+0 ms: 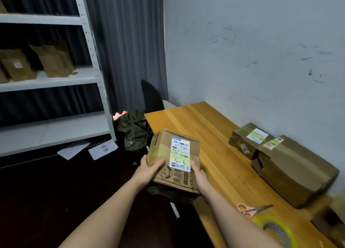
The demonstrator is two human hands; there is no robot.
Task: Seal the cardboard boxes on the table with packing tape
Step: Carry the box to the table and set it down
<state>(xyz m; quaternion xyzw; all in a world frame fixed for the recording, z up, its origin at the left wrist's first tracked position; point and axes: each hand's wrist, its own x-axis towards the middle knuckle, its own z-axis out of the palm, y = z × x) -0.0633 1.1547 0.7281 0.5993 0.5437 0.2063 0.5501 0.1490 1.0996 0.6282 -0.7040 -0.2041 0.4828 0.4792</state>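
So the person is holding a small cardboard box point(174, 158) with both hands, out over the left edge of the counter point(205, 135), around 6 o'clock in my view of things. The left hand point(147, 170) grips the near left corner with the thumb curled over the top, and the right hand point(198, 175) grips the near right side, fingers wrapped round the edge. The box has a white shipping label point(180, 155) with "3-3" scrawled on it, and there looks to be some yellowish tape already across the top. I can't tell whether that seam is properly shut.

Over at 3 o'clock, against the wall, two more boxes sit touching each other: a smaller one point(248, 139) at the back and a big one point(295, 171) in front. Both look heavily wrapped in tape, so I'd guess those are done.

The tape roll point(276, 229) is lying on the counter down at 5 o'clock, with pink-handled scissors point(252, 209) just beside it. Nobody's touching either.

My read: two sealed, and this one is either about to be set down for taping or being checked afterwards. Off at 9 o'clock there's a metal shelf point(56, 76) with brown paper bags, which may or may not be part of the job.
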